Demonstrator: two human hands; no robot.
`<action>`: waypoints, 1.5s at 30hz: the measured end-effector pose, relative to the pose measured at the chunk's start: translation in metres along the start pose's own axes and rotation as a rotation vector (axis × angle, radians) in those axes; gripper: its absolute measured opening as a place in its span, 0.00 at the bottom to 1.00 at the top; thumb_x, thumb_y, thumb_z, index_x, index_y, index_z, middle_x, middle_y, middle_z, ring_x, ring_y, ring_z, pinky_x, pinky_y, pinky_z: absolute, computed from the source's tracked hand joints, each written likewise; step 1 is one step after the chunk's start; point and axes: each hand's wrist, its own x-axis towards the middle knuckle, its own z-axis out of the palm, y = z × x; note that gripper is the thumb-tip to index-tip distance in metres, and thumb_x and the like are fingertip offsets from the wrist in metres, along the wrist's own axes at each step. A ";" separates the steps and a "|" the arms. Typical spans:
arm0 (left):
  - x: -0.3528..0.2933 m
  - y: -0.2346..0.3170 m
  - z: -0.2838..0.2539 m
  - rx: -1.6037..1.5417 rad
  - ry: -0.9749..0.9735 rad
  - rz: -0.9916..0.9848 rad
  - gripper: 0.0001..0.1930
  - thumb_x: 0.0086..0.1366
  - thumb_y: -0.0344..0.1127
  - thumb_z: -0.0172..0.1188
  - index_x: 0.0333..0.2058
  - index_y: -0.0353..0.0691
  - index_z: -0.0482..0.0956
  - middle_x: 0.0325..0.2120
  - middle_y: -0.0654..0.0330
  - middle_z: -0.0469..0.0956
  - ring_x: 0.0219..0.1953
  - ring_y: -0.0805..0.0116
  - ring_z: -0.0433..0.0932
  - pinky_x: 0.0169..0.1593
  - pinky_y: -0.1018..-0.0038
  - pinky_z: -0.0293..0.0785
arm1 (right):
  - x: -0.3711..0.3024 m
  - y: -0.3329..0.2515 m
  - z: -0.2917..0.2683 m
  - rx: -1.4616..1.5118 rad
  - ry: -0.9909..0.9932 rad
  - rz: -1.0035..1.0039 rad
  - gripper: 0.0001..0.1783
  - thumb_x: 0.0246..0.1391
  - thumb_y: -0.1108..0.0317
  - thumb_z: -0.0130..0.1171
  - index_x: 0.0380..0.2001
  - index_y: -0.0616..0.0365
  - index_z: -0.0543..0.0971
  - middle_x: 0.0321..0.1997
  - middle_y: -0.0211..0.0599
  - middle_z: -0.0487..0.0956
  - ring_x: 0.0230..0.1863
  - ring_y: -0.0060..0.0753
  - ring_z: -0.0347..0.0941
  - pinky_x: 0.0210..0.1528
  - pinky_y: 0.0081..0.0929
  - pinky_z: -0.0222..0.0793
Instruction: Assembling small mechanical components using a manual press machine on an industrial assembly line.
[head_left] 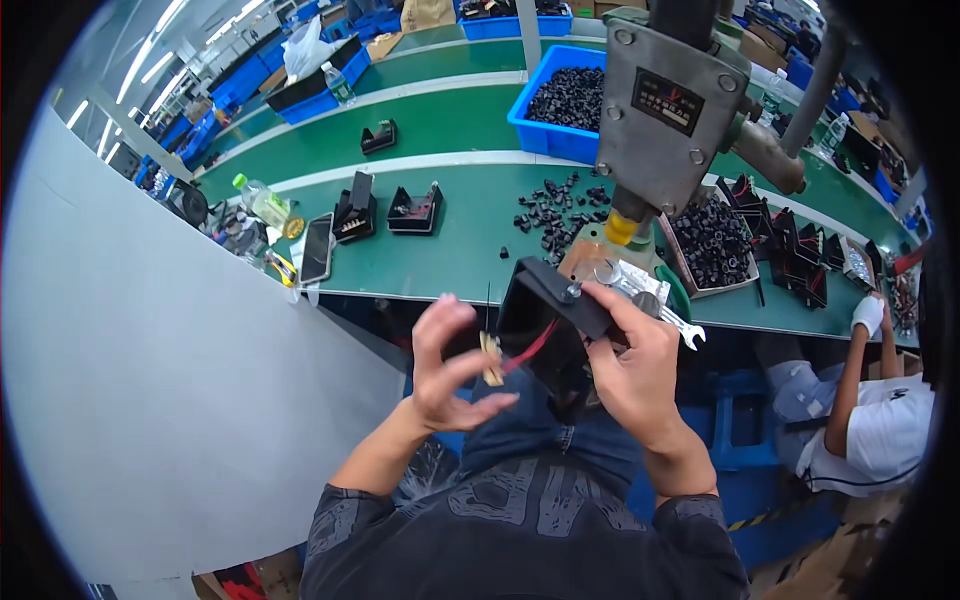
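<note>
In front of my body, my right hand grips a black plastic housing by its upper right side, thumb and fingers closed on the edge. A small silver metal part sits on the housing near those fingertips. Red wires come out of the housing and lead to a small cream-coloured connector hanging at its left. Beside this connector is my left hand, slightly blurred, its fingers spread and curved around empty space. Its fingertips come close to the connector; no grip on it shows.
A press head with a yellow tip stands over the bench. Loose black caps, a cap-filled tray, a blue bin and a wrench lie around it. More housings and a phone are left; a co-worker sits right.
</note>
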 end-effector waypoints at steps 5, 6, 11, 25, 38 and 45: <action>-0.022 0.017 0.056 -0.991 0.306 -0.753 0.43 0.66 0.43 0.67 0.70 0.33 0.50 0.68 0.48 0.57 0.70 0.58 0.59 0.72 0.61 0.54 | -0.008 0.003 0.019 -0.186 0.129 -0.169 0.26 0.47 0.86 0.58 0.53 0.67 0.77 0.39 0.55 0.83 0.35 0.51 0.84 0.37 0.35 0.78; -0.022 0.023 0.063 -1.057 0.384 -0.815 0.36 0.71 0.46 0.61 0.68 0.35 0.56 0.65 0.52 0.64 0.67 0.62 0.64 0.68 0.63 0.64 | -0.010 0.006 0.025 -0.249 0.149 -0.253 0.26 0.48 0.85 0.58 0.53 0.68 0.77 0.39 0.55 0.83 0.35 0.52 0.83 0.37 0.36 0.78; -0.006 0.011 0.060 -1.484 0.501 -1.053 0.23 0.77 0.49 0.47 0.61 0.39 0.66 0.53 0.56 0.76 0.52 0.64 0.79 0.58 0.65 0.77 | -0.024 -0.004 0.033 -0.286 -0.084 -0.254 0.30 0.50 0.73 0.71 0.56 0.69 0.75 0.44 0.54 0.82 0.40 0.49 0.82 0.38 0.36 0.79; 0.000 -0.017 0.066 -1.731 0.268 -1.118 0.19 0.75 0.37 0.53 0.60 0.36 0.67 0.52 0.54 0.76 0.52 0.65 0.78 0.56 0.67 0.76 | -0.003 -0.003 0.021 -0.313 0.022 -0.274 0.16 0.47 0.78 0.71 0.42 0.62 0.83 0.35 0.39 0.79 0.30 0.40 0.79 0.31 0.33 0.76; 0.005 -0.059 0.082 -1.949 0.268 -1.236 0.26 0.69 0.49 0.48 0.58 0.36 0.72 0.56 0.50 0.72 0.49 0.51 0.78 0.47 0.61 0.80 | 0.056 0.148 -0.132 -0.734 0.247 0.287 0.10 0.48 0.73 0.67 0.35 0.62 0.83 0.34 0.47 0.82 0.39 0.51 0.80 0.44 0.42 0.74; 0.007 -0.050 0.076 -1.802 0.414 -1.451 0.20 0.72 0.44 0.51 0.55 0.39 0.75 0.49 0.51 0.79 0.42 0.49 0.81 0.44 0.58 0.80 | 0.084 0.179 -0.135 -0.948 -0.075 0.110 0.07 0.45 0.71 0.68 0.30 0.56 0.83 0.34 0.42 0.74 0.44 0.51 0.74 0.46 0.43 0.71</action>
